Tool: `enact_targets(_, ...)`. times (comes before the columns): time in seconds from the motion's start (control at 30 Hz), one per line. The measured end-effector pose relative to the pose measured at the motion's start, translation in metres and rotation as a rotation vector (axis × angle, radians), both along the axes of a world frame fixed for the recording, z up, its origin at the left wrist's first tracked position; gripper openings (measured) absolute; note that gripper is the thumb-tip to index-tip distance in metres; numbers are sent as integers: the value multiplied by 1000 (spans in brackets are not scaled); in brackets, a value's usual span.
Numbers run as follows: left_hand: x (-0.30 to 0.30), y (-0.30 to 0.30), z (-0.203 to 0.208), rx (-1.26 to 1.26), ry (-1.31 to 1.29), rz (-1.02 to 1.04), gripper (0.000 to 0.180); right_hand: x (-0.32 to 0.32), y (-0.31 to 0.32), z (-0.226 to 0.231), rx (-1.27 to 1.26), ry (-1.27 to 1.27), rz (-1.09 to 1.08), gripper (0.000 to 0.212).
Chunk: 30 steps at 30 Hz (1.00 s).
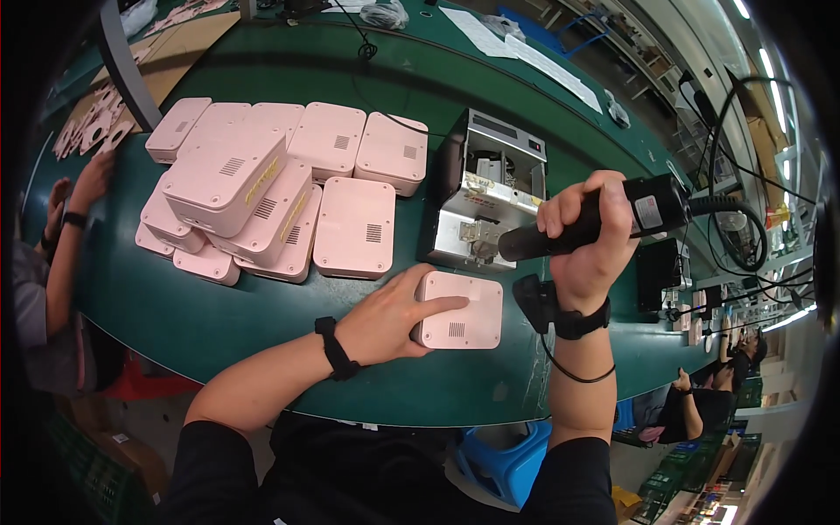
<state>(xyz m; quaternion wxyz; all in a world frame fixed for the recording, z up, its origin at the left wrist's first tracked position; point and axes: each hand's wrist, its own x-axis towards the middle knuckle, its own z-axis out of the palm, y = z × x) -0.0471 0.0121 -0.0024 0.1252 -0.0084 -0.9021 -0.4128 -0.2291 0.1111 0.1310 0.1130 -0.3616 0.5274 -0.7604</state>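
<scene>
My left hand [382,317] grips a pale pink plastic case [479,334] lying flat on the table, with one finger stretched across its top and the others at its left side. The case has a small slotted vent and corner screw holes. In my right hand [584,229] is a black electric screwdriver [643,212], its cable running off to the right. The screwdriver's front end points left and down at the metal outlet of a screw feeder [499,197], beyond the pink case. Its bit cannot be made out. Both my wrists wear black bands.
Several more pink cases [354,229] are stacked and spread left of the feeder on the green table [350,394]. At the far left, another person's hands [92,182] are near flat pink cut-out pieces [87,122]. A blue stool [503,459] stands below the table's near edge.
</scene>
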Motion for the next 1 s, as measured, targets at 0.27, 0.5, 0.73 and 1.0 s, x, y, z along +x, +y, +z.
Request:
enact_targets(0.27, -3, -2, -3, -5, 7, 3, 72, 11, 21, -10, 45, -25, 56, 26)
enact_targets(0.5, -1, 0, -3, -6, 11, 2, 77, 11, 22, -17, 7, -44, 44, 27)
enact_targets(0.73, -1, -1, 0, -5, 0, -11, 78, 12, 23, -17, -27, -32, 72, 28)
enact_targets(1.0, -3, -2, -1, 17, -15, -12, 78, 7, 24, -32, -7, -39, 141, 29)
